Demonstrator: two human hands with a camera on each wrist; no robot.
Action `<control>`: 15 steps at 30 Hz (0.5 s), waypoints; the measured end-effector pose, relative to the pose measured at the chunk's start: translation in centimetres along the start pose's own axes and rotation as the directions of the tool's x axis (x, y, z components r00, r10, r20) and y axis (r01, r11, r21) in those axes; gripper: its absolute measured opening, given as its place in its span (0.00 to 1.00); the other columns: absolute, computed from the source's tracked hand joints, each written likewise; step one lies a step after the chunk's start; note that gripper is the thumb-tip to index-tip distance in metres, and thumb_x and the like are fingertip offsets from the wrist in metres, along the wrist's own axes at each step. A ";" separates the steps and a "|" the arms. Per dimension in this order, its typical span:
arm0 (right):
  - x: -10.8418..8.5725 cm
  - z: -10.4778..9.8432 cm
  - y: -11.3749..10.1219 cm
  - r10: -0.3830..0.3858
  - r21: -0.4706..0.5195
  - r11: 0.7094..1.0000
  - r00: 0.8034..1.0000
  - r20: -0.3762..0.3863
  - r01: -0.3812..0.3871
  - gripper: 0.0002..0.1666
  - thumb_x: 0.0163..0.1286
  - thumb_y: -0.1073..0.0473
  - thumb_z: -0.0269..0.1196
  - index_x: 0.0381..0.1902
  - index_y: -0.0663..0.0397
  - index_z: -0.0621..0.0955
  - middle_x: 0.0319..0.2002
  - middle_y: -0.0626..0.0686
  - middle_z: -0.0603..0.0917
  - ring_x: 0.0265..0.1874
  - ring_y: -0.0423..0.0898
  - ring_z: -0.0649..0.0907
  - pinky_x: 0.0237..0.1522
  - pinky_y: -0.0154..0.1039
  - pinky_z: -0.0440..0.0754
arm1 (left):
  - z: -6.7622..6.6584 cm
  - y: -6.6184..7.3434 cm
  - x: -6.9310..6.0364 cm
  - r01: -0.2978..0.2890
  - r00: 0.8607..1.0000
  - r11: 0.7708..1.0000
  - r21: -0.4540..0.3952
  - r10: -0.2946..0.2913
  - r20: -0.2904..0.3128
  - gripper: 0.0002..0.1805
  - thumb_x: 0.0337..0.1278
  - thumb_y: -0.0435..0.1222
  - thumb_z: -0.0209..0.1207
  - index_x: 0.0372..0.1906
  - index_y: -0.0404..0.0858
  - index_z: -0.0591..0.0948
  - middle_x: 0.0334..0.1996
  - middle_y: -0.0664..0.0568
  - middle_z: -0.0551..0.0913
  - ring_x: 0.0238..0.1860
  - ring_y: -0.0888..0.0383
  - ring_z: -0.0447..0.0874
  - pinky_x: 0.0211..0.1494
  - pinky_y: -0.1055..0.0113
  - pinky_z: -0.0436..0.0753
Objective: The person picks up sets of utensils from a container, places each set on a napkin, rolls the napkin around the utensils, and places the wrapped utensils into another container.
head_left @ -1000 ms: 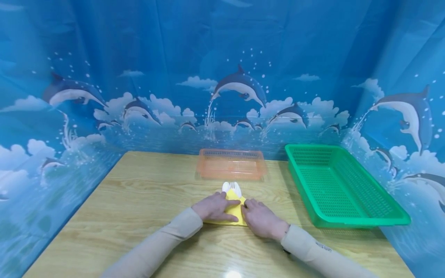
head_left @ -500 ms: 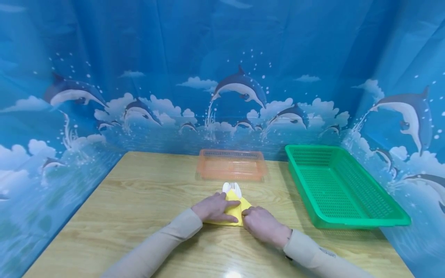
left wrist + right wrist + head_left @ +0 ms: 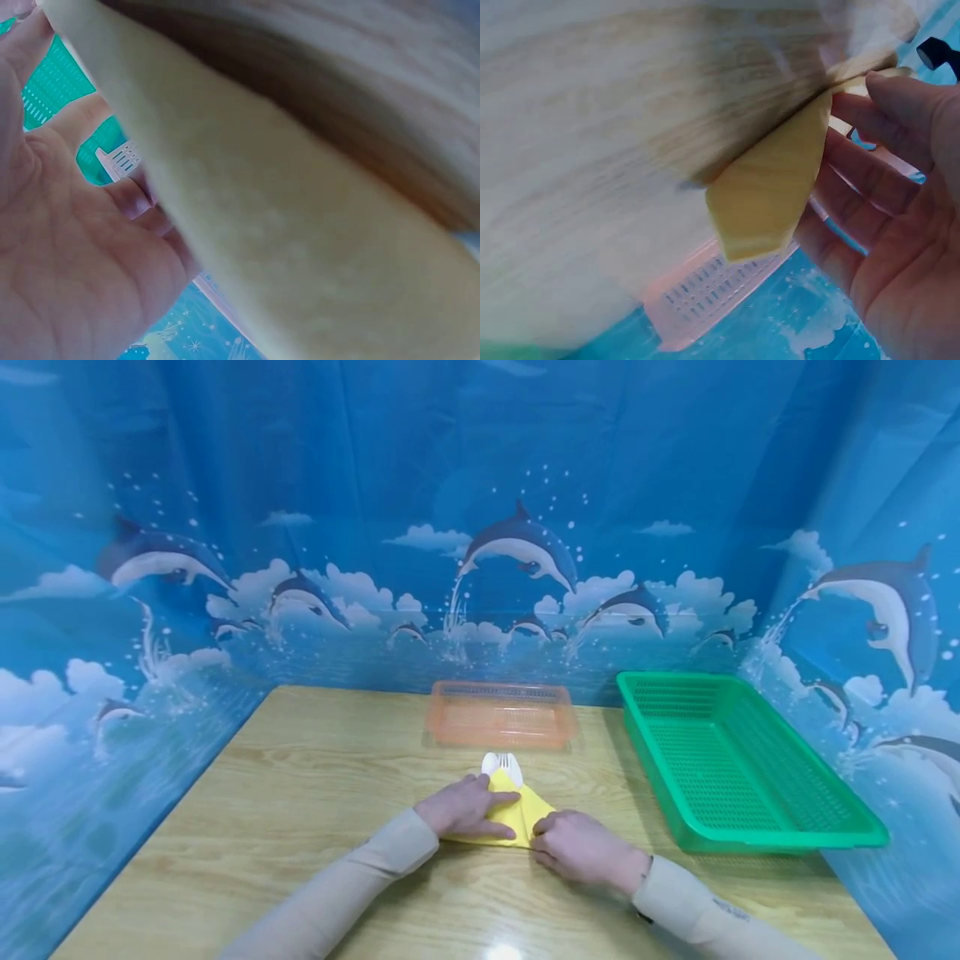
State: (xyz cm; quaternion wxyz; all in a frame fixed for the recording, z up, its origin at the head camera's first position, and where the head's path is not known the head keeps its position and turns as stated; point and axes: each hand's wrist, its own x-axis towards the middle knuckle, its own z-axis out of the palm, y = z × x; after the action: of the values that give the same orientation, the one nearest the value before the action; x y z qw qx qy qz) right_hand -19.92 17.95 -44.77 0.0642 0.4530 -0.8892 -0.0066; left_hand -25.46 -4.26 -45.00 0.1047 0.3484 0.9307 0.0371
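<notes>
Wooden tabletop (image 3: 322, 760), yellow napkin (image 3: 519, 814) beneath left grip (image 3: 462, 807)

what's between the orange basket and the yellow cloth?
White cutlery pokes out of the cloth; beyond it, a narrow bare strip of table before the basket. Shows in the head view.

Tabletop (image 3: 300, 760): wood-grained, glossy. Basket (image 3: 750, 841): smooth plastic. Tray (image 3: 498, 737): translucent plastic. Napkin (image 3: 508, 816): matt, paper or cloth undetermined. Cutlery (image 3: 513, 770): apparently smooth plastic.
</notes>
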 end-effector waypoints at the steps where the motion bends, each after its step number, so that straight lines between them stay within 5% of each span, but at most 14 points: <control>1: 0.0 0.0 0.2 0.017 0.032 0.999 1.000 0.004 -0.017 0.08 0.67 0.55 0.64 0.29 0.47 0.86 0.32 0.45 0.85 0.30 0.38 0.82 0.37 0.37 0.83 | 0.0 0.0 0.0 -0.002 1.000 1.000 -0.001 0.002 -0.001 0.39 0.58 0.69 0.48 0.73 0.60 0.64 0.66 0.33 0.69 0.66 0.36 0.70 0.64 0.47 0.76; 4: 0.0 0.0 0.7 0.105 0.124 0.987 0.994 -0.009 -0.104 0.06 0.65 0.55 0.66 0.28 0.47 0.86 0.31 0.44 0.84 0.30 0.36 0.81 0.33 0.33 0.82 | -0.1 0.0 0.0 -0.002 1.000 1.000 -0.005 0.002 -0.002 0.39 0.59 0.69 0.48 0.73 0.60 0.64 0.67 0.33 0.69 0.67 0.36 0.69 0.64 0.46 0.76; 7: 0.1 0.4 1.1 0.258 0.176 0.952 0.966 -0.021 -0.251 0.11 0.62 0.52 0.69 0.22 0.45 0.82 0.30 0.44 0.80 0.28 0.37 0.76 0.25 0.31 0.77 | -0.1 0.0 0.1 0.001 1.000 1.000 -0.006 -0.001 0.000 0.39 0.59 0.69 0.48 0.73 0.60 0.64 0.68 0.32 0.67 0.67 0.35 0.68 0.66 0.45 0.74; 11: 0.1 0.8 1.3 0.459 0.138 0.878 0.888 0.027 -0.458 0.21 0.60 0.41 0.69 0.27 0.53 0.80 0.33 0.52 0.78 0.29 0.45 0.76 0.23 0.39 0.78 | -0.1 0.2 0.1 0.008 1.000 1.000 -0.015 -0.008 0.013 0.39 0.59 0.70 0.48 0.73 0.60 0.64 0.70 0.32 0.65 0.69 0.34 0.66 0.68 0.44 0.72; 15: 0.2 0.8 1.4 0.573 0.131 0.798 0.808 0.135 -0.588 0.41 0.62 0.33 0.64 0.52 0.67 0.77 0.41 0.65 0.80 0.30 0.55 0.82 0.27 0.50 0.84 | -0.2 0.2 0.1 0.016 1.000 1.000 -0.016 -0.016 0.016 0.39 0.59 0.69 0.48 0.73 0.60 0.63 0.70 0.32 0.65 0.69 0.34 0.66 0.68 0.44 0.71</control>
State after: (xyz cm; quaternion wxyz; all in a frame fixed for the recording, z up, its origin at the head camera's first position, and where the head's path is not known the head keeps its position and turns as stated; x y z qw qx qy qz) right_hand -21.27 18.62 -45.45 -0.0143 0.1618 -0.9844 0.0676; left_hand -25.43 -4.05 -44.80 0.1154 0.3405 0.9322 0.0411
